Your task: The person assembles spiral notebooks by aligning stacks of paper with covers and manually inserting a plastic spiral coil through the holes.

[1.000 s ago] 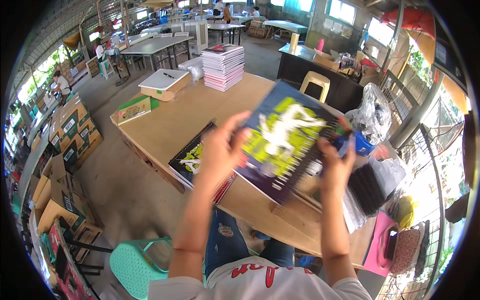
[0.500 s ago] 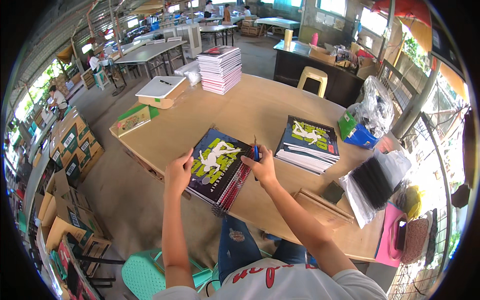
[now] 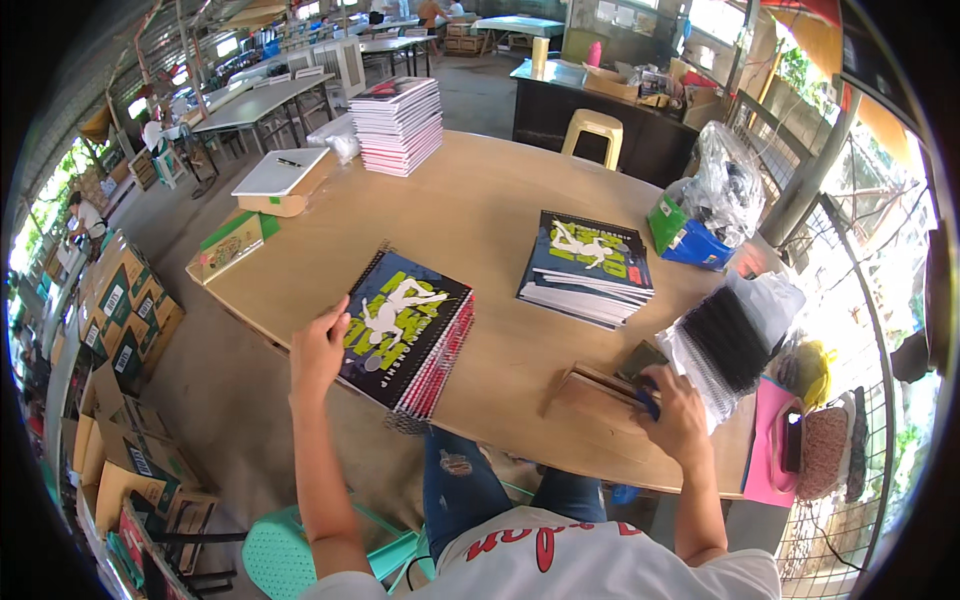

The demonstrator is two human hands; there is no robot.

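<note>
A stack of spiral notebooks with dark covers, a white figure and lime lettering lies before me; red edges and coils show along its right side. My left hand rests at the stack's left edge, fingers stretched and fingertips against it, gripping nothing that I can see. To the right, my right hand is closed on a small blue-handled tool, its tip hidden. That hand is over the end of a brown wooden holder, beside a small dark block.
A second notebook stack lies at right centre, a taller one at the far edge. Black coils on white plastic lie at right, near a blue-green box stuffed with clear plastic. A green stool stands below.
My right hand has moved right with the blue-handled tool, from the notebook stack to the wooden holder. My left hand stays by the stack's left edge. The view has shifted slightly.
</note>
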